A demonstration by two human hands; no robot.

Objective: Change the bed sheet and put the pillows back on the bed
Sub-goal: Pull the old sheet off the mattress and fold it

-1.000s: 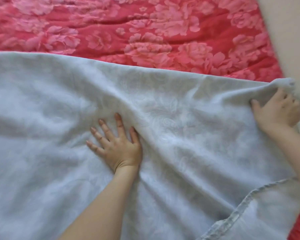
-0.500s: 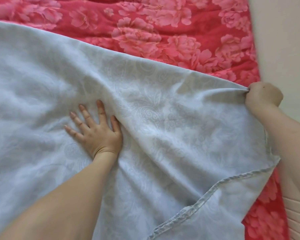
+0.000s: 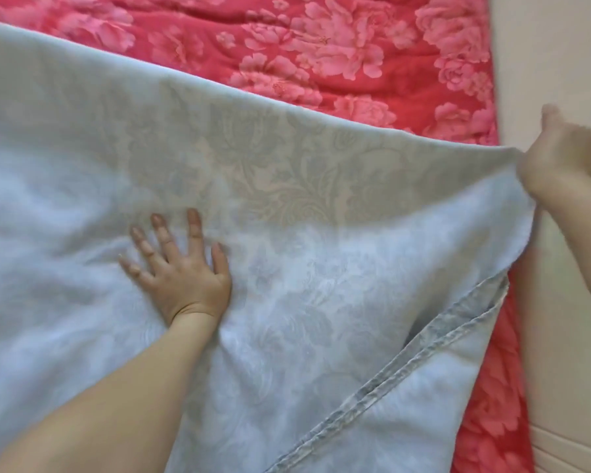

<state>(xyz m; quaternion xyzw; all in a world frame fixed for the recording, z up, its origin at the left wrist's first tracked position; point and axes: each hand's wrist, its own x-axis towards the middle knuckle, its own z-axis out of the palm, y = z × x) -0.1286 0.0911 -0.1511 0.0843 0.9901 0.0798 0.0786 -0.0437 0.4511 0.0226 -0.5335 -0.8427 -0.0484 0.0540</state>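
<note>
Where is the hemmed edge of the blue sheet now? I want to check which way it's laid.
In the head view, the hemmed edge runs diagonally across the lower right, between the left hand and the red floral cover's right side.

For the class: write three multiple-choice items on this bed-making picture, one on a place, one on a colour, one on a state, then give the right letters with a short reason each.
1. Where does the left hand lie?
A. flat on top of the pale blue sheet
B. under the sheet
C. on the wall

2. What colour is the flowered cover beneath the sheet?
A. green
B. red and pink
C. plain white

3. How does the right hand stand?
A. open and flat
B. empty, away from the sheet
C. closed on the sheet's corner

Answers:
1 A, the fingers are spread on the fabric.
2 B, pink flowers on red show beyond the sheet's far edge.
3 C, the cloth runs taut up into the closed hand at the right side of the bed.
</note>
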